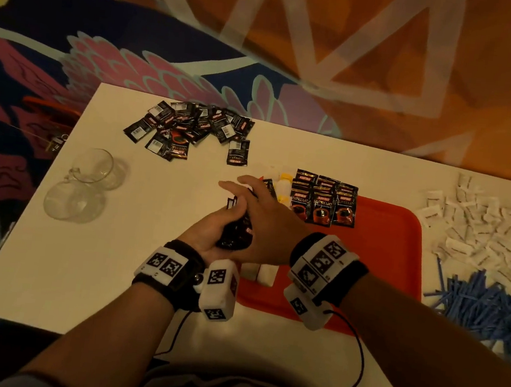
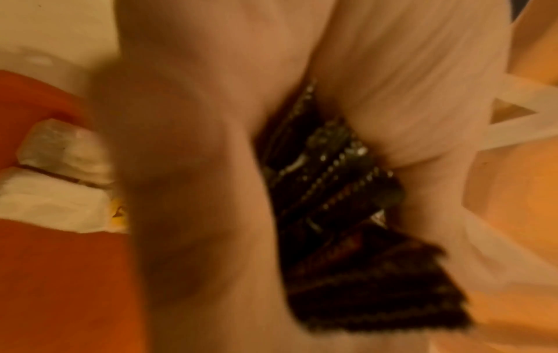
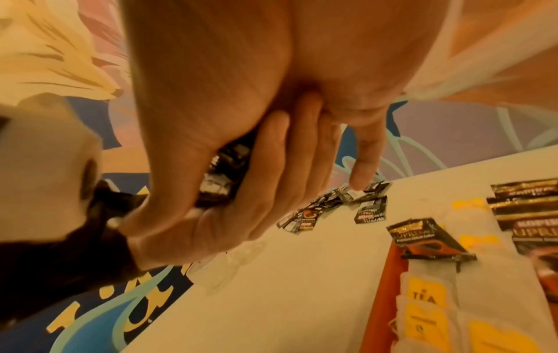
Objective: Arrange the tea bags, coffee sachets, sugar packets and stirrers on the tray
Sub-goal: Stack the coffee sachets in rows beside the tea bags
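Left hand (image 1: 208, 235) grasping a bundle of coffee sachets (image 1: 237, 229), right hand (image 1: 264, 219) laid flat over it, fingers straight, beside the red tray (image 1: 394, 239) on the worktop (image 1: 115, 257)

A white table (image 1: 88, 270) stands on a carpet (image 1: 138, 39) patterned in navy, pink and orange, under dim warm light.

Blurry. Left hand (image 2: 193, 167) grips stack of dark sachets (image 2: 347, 215); white tea bags (image 2: 60, 179) on orange tray (image 2: 60, 286).

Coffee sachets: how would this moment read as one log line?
left hand: holds sachet stack | right hand: rests on stack, fingers straight | tray: sachet rows, tea bags | sugar, stirrers: off tray
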